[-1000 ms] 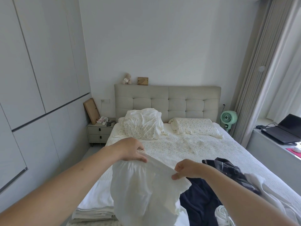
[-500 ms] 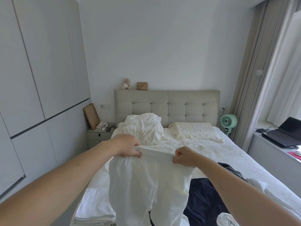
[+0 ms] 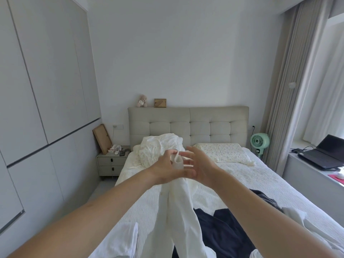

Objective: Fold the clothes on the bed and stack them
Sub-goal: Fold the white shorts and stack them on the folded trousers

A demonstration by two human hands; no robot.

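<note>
At the foot-left corner of the bed (image 3: 260, 175) we see a white folded piece (image 3: 121, 237) lying flat, which we take for the start of the stack. Just right of it, we hold the white garment (image 3: 178, 216) up over the middle of the bed with our left hand (image 3: 165, 164), whose fingers and thumb are curled round the bunched top edge of the cloth, so that the rest hangs down in two long narrow falls towards the foot edge. Our right hand (image 3: 201, 164) is close beside the left, fingers spread wide and straight, holding nothing that we can make out; whether its fingertips touch the cloth we cannot tell, as they blur. Further right a dark navy garment (image 3: 223, 231) lies crumpled near the foot edge, with more white clothes (image 3: 305, 226) heaped at the foot-right corner. We judge the step in hand to be the folding of the white garment, with its top edge gathered into one hand and the task as a whole far from done, since several pieces lie unfolded. The next move calls for the free right hand to catch the hanging cloth lower down, so that we can lay it flat on the bed and fold it without twisting the two falls.
</note>
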